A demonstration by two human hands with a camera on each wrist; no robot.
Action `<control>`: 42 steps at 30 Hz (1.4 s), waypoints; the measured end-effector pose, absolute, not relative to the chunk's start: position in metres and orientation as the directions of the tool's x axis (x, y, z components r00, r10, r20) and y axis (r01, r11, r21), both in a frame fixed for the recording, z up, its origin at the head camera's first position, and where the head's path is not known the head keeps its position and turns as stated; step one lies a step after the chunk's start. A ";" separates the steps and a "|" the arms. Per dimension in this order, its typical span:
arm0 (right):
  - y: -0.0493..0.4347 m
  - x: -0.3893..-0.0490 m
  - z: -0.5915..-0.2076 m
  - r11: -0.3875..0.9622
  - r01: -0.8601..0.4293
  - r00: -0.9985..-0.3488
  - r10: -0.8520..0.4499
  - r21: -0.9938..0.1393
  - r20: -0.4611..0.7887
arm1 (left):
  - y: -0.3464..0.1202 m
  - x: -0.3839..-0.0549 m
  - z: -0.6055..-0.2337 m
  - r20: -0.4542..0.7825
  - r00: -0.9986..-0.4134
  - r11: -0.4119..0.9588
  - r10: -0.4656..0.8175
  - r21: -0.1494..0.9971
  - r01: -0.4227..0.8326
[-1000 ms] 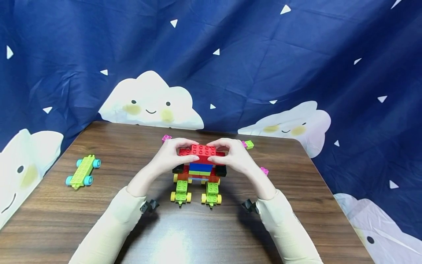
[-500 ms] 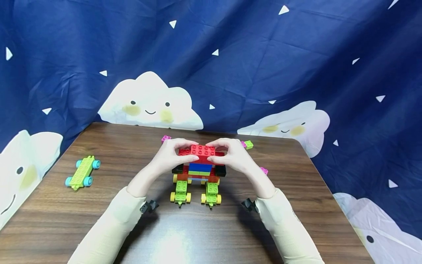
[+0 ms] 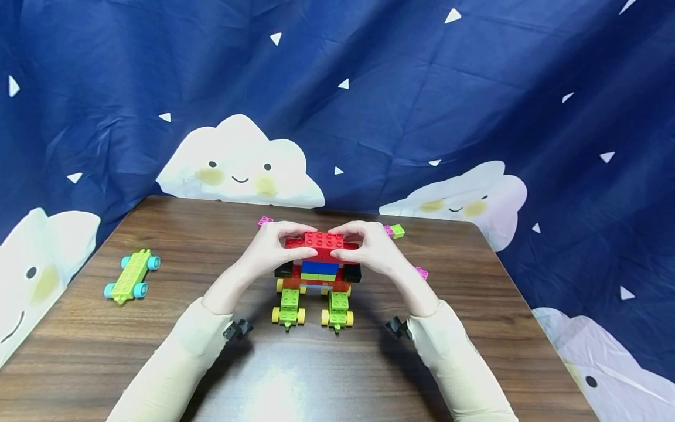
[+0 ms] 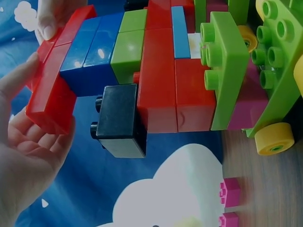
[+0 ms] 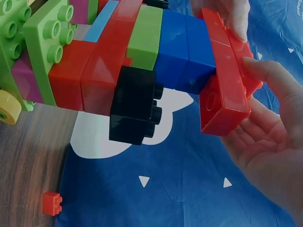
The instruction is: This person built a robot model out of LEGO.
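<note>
A brick figure of large toy blocks stands upright mid-table on two lime wheeled bases [image 3: 288,317] with yellow wheels. Its trunk stacks red, lime and blue bricks [image 3: 320,268], with a black brick [image 4: 120,118] jutting out at each side. Across the top runs a wide red layer [image 5: 222,113], and on it sits a red brick [image 3: 324,240] with its studs up. From the left, my left hand [image 3: 274,249] pinches this top brick between thumb and fingers. My right hand [image 3: 369,249] pinches the same brick from the right, mirroring the left.
To the left lies a lime wheeled base [image 3: 132,275] with blue wheels. Behind the hands are a pink brick [image 3: 265,221] and a lime brick [image 3: 398,231] beside another pink one. One more pink brick [image 3: 422,272] lies near the right forearm. A blue curtain [image 3: 369,117] hangs behind the table.
</note>
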State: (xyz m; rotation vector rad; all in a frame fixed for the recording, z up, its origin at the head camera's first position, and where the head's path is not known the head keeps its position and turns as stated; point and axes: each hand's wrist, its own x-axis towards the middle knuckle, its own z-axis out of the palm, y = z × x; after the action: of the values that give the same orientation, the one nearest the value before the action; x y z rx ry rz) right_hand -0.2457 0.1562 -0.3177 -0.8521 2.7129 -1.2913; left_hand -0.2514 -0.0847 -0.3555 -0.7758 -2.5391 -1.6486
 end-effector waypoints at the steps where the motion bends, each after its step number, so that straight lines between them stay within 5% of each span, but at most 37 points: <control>1: 0.156 -0.246 -0.317 0.510 -0.465 -0.851 -0.481 -0.724 0.208 | -0.085 -0.252 -0.356 0.270 -0.879 0.319 0.394 0.857 0.406; 42: 0.156 -0.247 -0.320 0.522 -0.443 -0.862 -0.471 -0.729 0.187 | -0.086 -0.256 -0.355 0.242 -0.874 0.297 0.422 0.874 0.385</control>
State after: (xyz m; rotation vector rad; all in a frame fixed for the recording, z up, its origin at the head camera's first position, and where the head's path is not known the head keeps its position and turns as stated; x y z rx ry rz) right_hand -0.2470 0.1564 -0.3200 -0.8146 2.7108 -1.2828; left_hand -0.2555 -0.0864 -0.3549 -0.7960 -2.5570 -1.7068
